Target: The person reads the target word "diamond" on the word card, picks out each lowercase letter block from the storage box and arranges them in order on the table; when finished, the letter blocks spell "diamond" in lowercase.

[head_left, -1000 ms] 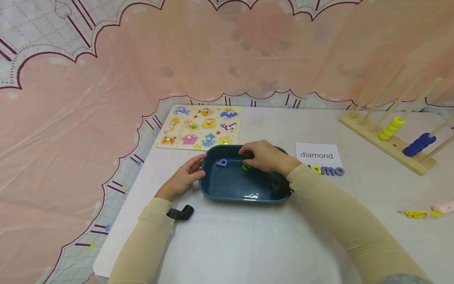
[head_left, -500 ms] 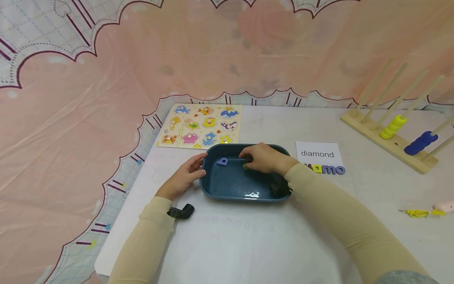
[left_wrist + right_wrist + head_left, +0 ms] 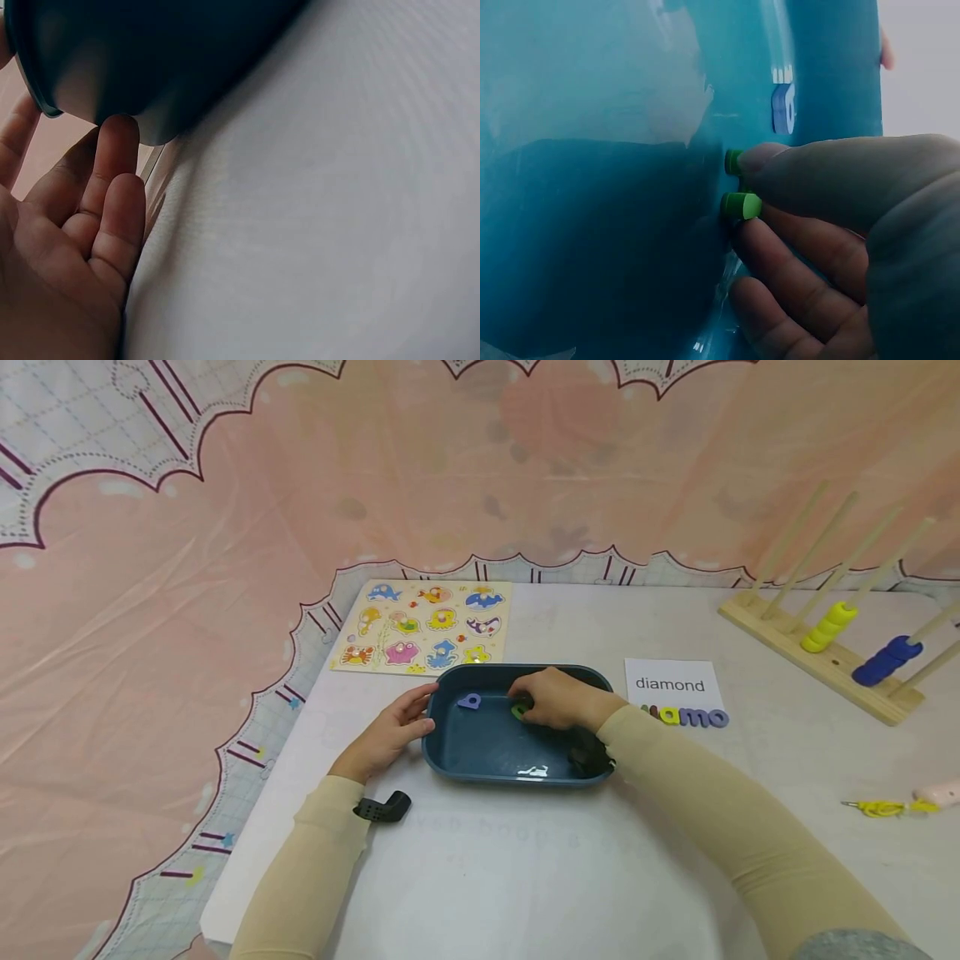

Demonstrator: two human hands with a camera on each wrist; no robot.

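Note:
A dark blue tray [image 3: 480, 772] stands on the white table. My left hand [image 3: 386, 732] rests against its left end, fingertips touching the rim and outer wall [image 3: 142, 67]. My right hand [image 3: 566, 699] reaches inside and pinches a green letter [image 3: 742, 206], with the thumb on its near side and fingers behind. The letter looks like an n, though the hand partly covers it. Left of it in the tray lies a purple letter [image 3: 470, 702] with a round hole. A white card [image 3: 675, 673] reading "diamond" lies right of the tray; a row of foam letters [image 3: 693, 717] overlaps its lower edge, partly hidden by the right hand's sleeve.
Behind the tray lies a wooden sea-animal puzzle board [image 3: 423, 628]. A wooden peg stand [image 3: 821, 660] with yellow and blue beads is at the back right. A yellow cord with a pink handle [image 3: 933, 799] lies at the right.
My right hand has closed in on the green letter and shifted it slightly within the tray. The left hand stays at the tray's end.

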